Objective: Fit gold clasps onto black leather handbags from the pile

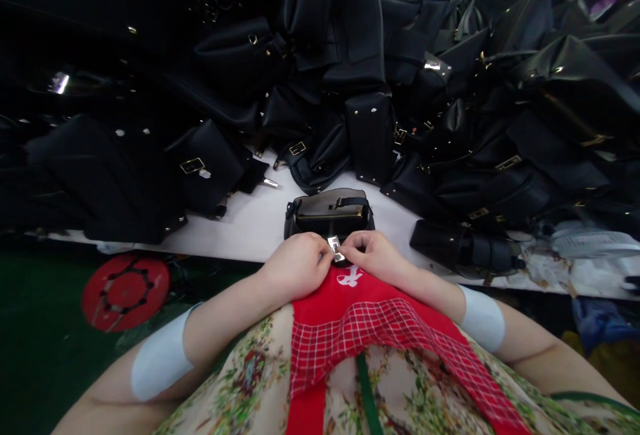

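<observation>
A small black handbag (330, 225) stands on the white table in front of me, its top open and a gold zip showing inside. A short black strap with a buckle (345, 203) lies across its opening. At the near side of the bag, a shiny metal clasp (336, 248) sits between my hands. My left hand (303, 263) is closed with its fingers curled at the clasp's left edge. From the other side, my right hand (376, 252) pinches at the clasp with thumb and forefinger. The fingertips partly hide the flap beneath.
Many black bags (370, 135) with gold fittings are heaped across the back and both sides of the white table (240, 235). Another black bag (450, 247) lies at the right near edge, beside clear plastic wrapping (590, 242). A round red stool (126, 292) stands below at the left.
</observation>
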Tool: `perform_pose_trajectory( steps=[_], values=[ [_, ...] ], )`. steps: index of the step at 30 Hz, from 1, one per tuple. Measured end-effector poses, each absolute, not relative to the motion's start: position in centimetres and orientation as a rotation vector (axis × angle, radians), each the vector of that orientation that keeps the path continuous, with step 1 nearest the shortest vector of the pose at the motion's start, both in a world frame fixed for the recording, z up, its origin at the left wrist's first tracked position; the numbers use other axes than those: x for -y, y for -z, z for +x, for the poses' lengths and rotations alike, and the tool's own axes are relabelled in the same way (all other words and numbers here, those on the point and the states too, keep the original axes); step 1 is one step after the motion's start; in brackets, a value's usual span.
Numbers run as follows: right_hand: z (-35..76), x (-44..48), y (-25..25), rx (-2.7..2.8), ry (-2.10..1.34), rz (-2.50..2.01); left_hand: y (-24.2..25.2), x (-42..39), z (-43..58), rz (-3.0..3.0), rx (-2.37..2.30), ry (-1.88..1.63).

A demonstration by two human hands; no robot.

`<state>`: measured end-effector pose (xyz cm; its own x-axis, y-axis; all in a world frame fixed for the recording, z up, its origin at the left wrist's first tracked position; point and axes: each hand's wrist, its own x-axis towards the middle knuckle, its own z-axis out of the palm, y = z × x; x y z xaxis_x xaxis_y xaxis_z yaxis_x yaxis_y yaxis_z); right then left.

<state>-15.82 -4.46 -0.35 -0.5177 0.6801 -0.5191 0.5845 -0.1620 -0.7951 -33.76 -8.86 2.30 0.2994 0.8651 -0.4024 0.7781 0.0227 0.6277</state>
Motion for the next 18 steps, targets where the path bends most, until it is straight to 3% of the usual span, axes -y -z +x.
perform_pose_trajectory(
  steps=[10,18],
  values=[
    [-16.1,4.9,0.2,1.975,-1.878,-1.425,-2.9,8.7,-33.8,2.079,-1.655,0.012],
    [-15.6,4.6,0.2,2.005,-1.961,-1.369,-1.3,8.0,-35.4,2.11,-1.826,-0.339]
  ],
)
